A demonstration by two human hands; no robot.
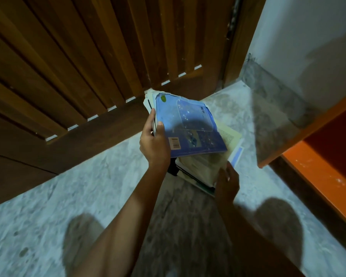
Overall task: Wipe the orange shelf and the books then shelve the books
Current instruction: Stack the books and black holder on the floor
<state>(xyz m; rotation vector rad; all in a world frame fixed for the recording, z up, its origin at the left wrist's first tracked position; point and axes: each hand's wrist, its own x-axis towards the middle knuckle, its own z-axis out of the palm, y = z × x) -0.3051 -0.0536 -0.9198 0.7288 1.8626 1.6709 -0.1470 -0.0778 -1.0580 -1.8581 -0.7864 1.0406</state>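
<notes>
Books (190,124) in L hand (154,145), R hand (227,181) on stack (200,170)

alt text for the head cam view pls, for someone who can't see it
Seen from above, a person's left hand grips a blue book with a few thinner ones, lifted off a stack of books on the grey floor, while the right hand steadies the stack. A wooden door stands behind; an orange shelf is at right.

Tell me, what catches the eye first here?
A blue book at the centre, gripped by the left hand above a stack of books on the floor. The right hand steadies the stack's near side. An orange shelf runs along the right edge.
</notes>
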